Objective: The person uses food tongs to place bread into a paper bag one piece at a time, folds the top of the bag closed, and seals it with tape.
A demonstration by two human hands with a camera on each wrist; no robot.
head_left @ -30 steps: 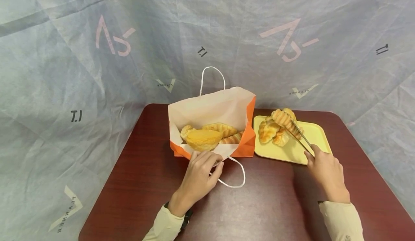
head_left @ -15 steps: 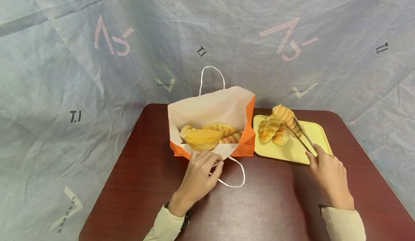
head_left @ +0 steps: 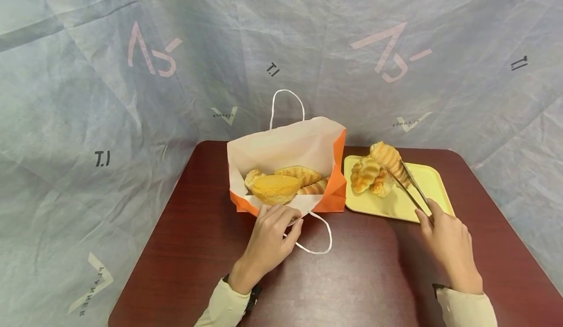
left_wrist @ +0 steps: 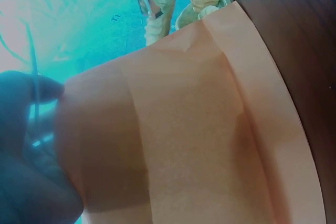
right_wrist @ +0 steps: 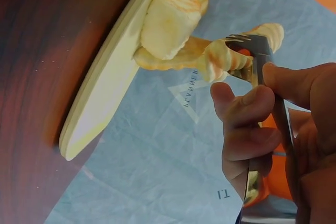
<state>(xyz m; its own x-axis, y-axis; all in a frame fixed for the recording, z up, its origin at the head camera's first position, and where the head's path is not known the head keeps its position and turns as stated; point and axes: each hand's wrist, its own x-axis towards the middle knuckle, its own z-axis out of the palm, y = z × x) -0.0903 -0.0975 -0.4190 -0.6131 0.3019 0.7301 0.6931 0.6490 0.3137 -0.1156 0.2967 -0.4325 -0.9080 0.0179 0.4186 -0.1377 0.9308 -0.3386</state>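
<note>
My left hand grips the near rim of an orange paper bag with a white inside, its thumb and fingers pinching the paper in the left wrist view. Inside the bag lie a round yellow bun and ridged croissants. My right hand holds metal tongs whose forked tips straddle a striped croissant. This croissant sits tilted at the top of a small heap of breads on a yellow tray.
The tray stands just right of the bag on a dark red table. One white cord handle hangs in front of the bag, the other stands up behind. A grey printed cloth walls the back and sides.
My right hand has drawn slightly right and nearer. The tongs have spread a little, and the striped croissant has tipped more upright. My left hand has stayed on the bag's rim.
</note>
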